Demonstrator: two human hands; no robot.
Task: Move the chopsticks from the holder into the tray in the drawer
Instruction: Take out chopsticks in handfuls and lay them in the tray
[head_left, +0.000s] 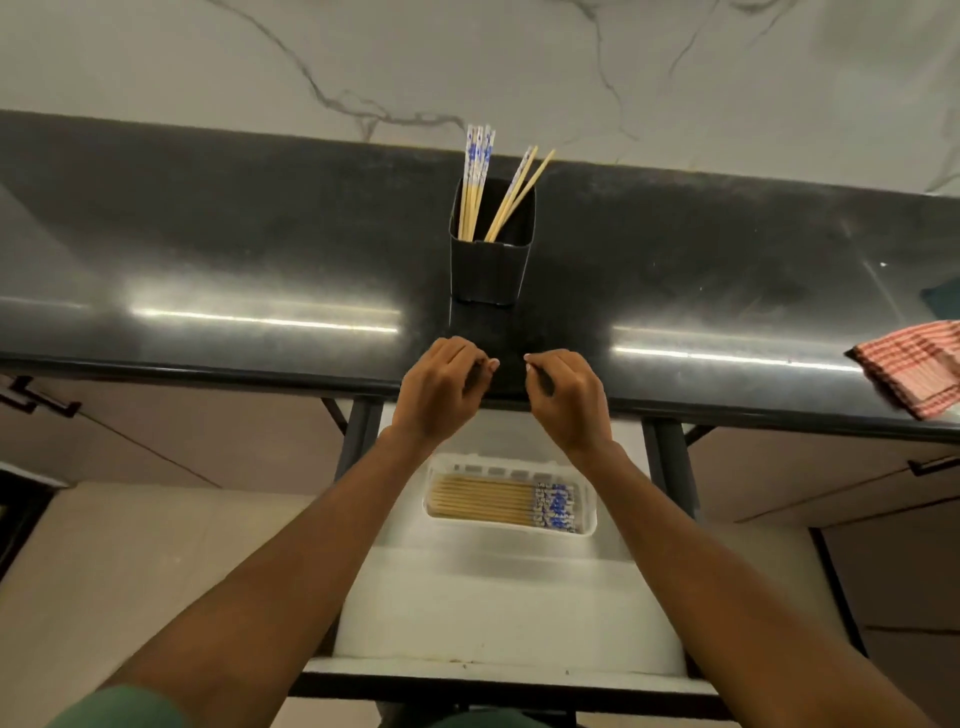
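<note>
A black square holder (491, 270) stands on the dark countertop (208, 249) with several wooden chopsticks (475, 176) with blue-and-white tops sticking out of it. Below the counter's edge an open white drawer (509, 613) holds a white tray (434, 512) with several chopsticks (498, 501) lying flat in it. My left hand (441, 389) and my right hand (569, 395) hover side by side over the counter's front edge, between holder and tray. The fingers of both hands are curled loosely, and nothing shows in either.
A red checked cloth (914, 364) lies at the counter's right end. A marble wall (467, 67) rises behind the counter. Cabinet fronts with dark handles (36, 400) flank the drawer on both sides.
</note>
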